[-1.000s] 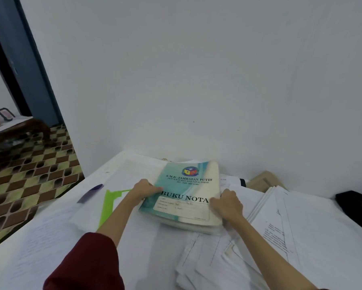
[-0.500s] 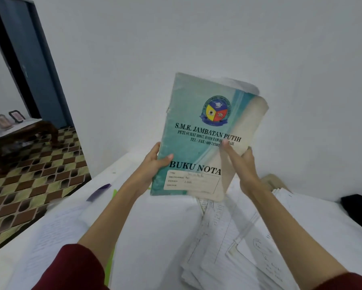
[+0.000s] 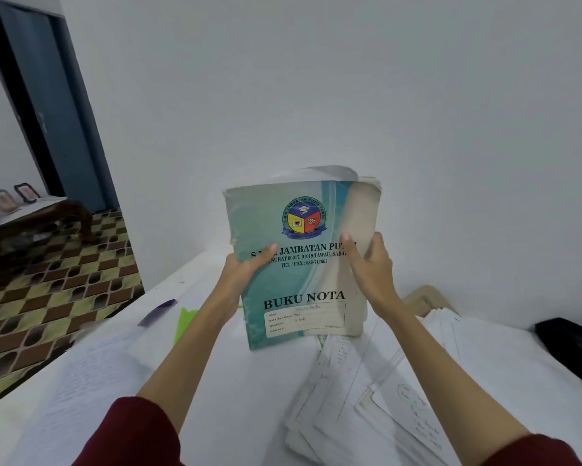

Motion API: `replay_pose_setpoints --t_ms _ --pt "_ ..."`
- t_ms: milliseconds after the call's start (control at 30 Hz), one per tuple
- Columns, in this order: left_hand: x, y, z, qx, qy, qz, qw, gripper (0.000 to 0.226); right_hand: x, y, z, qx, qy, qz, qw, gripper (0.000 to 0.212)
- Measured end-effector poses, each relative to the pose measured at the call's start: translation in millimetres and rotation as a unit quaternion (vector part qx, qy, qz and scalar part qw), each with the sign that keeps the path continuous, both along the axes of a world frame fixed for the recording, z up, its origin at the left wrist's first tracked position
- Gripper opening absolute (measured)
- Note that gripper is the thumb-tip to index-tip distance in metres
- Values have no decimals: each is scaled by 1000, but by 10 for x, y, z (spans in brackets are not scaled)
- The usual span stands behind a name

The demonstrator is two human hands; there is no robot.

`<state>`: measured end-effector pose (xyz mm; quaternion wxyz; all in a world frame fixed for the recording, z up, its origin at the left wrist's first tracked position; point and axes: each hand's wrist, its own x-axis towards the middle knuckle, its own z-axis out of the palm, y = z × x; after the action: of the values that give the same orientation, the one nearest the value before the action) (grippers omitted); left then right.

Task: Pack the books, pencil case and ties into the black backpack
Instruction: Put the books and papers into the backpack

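Observation:
A stack of notebooks (image 3: 299, 274) with a teal "BUKU NOTA" cover stands upright, its lower edge on or just above the white table (image 3: 242, 398). My left hand (image 3: 246, 270) grips its left edge, thumb on the cover. My right hand (image 3: 370, 267) grips the right edge, thumb on the front. A black bag-like thing (image 3: 572, 348), perhaps the backpack, lies at the far right edge of the table. No pencil case or ties show.
Loose white papers (image 3: 367, 398) spread over the table's right half, more sheets (image 3: 91, 368) on the left. A green sheet (image 3: 183, 322) and a purple strip (image 3: 156, 311) lie left of the books. A brown envelope (image 3: 427, 299) sits by the wall. Patterned floor lies to the left.
Both hands lifted the notebooks off the table, tilted them upright, then lowered them so the stack stands on end near the tabletop.

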<state>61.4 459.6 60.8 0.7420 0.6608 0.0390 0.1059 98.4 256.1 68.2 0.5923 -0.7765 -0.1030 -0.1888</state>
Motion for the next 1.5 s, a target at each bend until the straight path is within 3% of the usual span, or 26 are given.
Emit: replay_pose_setpoints --t_ms 100,233,367,433,500,633,733,767,833,900,967,1033,1100,1167,1300,1433,1500 --pt "-3 -29 -232 42 46 -13 998 40 70 -49 -199 17 84 40 996 40" --pt "-1 -138 -391 21 43 45 998 27 55 -66 -328 56 151 89 983 64" --pt "5 -179 -133 -18 -1 94 995 19 12 -95 -115 119 130 105 979 28" --pt "-20 -209 54 -19 -28 100 994 14 -73 -215 110 126 107 127 978 22" --pt "-66 -302 282 -17 -40 61 997 18 -182 -425 346 130 103 141 976 22" --pt "-124 -737 573 -10 -11 -64 998 28 -453 -1031 575 137 154 165 965 47" --pt "-101 -1263 560 -7 34 -159 987 35 -755 -1549 512 185 175 142 956 19" --pt "-86 -1452 529 -3 50 -186 981 36 -883 -1717 491 197 180 118 956 18" --pt "-65 -1865 457 -7 87 -246 965 34 -1115 -2110 440 193 191 61 961 38" --pt "-88 -2332 384 -5 97 -317 944 35 -1376 -2557 434 200 203 -11 958 43" --pt "-219 -2887 312 60 73 -380 920 37 -1738 -3057 500 206 193 -103 954 33" --pt "-396 -3266 269 179 28 -418 890 44 -2033 -3443 555 207 174 -176 947 28" --pt "-675 -3788 265 247 9 -504 827 48 -2473 -3953 616 210 135 -256 934 27" --pt "-897 -4165 248 236 24 -578 781 41 -2785 -4383 647 216 109 -310 919 28" --pt "-1259 -4878 91 237 -3 -614 753 45 -3179 -5103 626 249 73 -357 897 31" --pt "-1631 -5442 -208 321 -34 -581 747 110 -3340 -5634 518 257 82 -339 901 28" --pt "-1753 -5702 -403 379 -70 -564 730 119 -3349 -5883 430 249 98 -322 908 25"
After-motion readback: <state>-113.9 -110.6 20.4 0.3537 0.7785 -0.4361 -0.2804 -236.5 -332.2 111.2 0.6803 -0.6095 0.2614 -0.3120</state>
